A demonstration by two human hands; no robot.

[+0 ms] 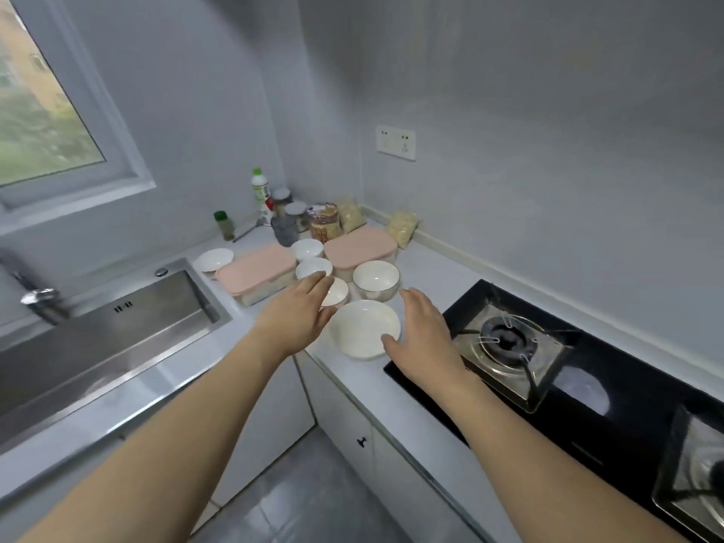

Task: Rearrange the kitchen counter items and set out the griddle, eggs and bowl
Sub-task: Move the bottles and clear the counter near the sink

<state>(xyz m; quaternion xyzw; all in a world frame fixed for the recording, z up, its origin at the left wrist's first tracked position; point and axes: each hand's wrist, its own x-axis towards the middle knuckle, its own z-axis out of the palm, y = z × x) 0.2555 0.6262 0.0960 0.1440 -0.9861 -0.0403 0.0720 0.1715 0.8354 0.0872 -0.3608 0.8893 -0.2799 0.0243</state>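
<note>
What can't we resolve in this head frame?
- Small bowl: mostly hidden behind left hand.
- Pink-lidded containers: opaque lids hide the contents.
- Jar labels: too small and blurred.
- Second burner: cut off by the right edge.
- Griddle, eggs: not in view.

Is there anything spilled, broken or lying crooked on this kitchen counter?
Nothing stands out. The bowls, such as the wide white bowl between the hands, sit upright, both pink-lidded boxes are closed, and the counter shows no spill. The corner is only crowded.

Bowls (pixel 376 279) crowd corner; counter (pixel 423 268) rightward free.
</note>
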